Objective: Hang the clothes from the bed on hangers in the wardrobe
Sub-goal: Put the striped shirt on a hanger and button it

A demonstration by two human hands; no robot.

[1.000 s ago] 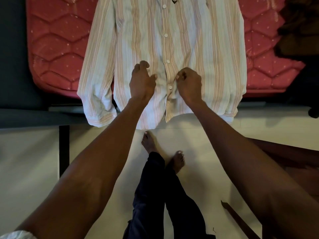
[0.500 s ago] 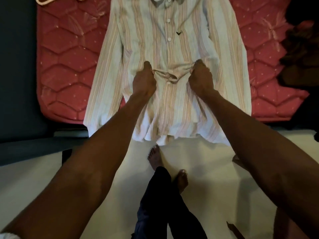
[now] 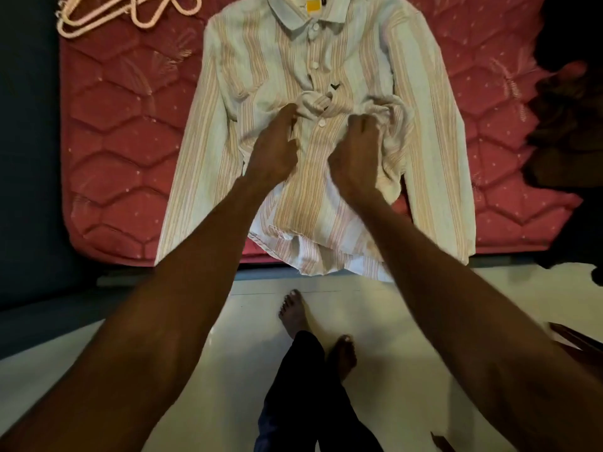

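Observation:
A pale striped button shirt (image 3: 421,102) lies front up on the red quilted mattress (image 3: 117,151), collar at the top, sleeves spread down both sides. Its lower front is bunched up toward the chest. My left hand (image 3: 272,148) grips the gathered cloth left of the button line. My right hand (image 3: 357,148) is closed on the bunched cloth right of it. Pale pink hangers (image 3: 130,11) lie on the mattress at the top left, apart from the shirt.
A heap of dark clothes (image 3: 567,119) lies on the mattress's right side. The bed's dark frame (image 3: 29,158) runs along the left. My bare feet (image 3: 293,314) stand on the pale tiled floor (image 3: 408,321) just before the bed edge. A brown wooden piece (image 3: 577,337) sits at the right.
Both hands have moved up the shirt from its hem toward the chest, gathering the lower front into folds. The view has shifted so the collar and hangers now show.

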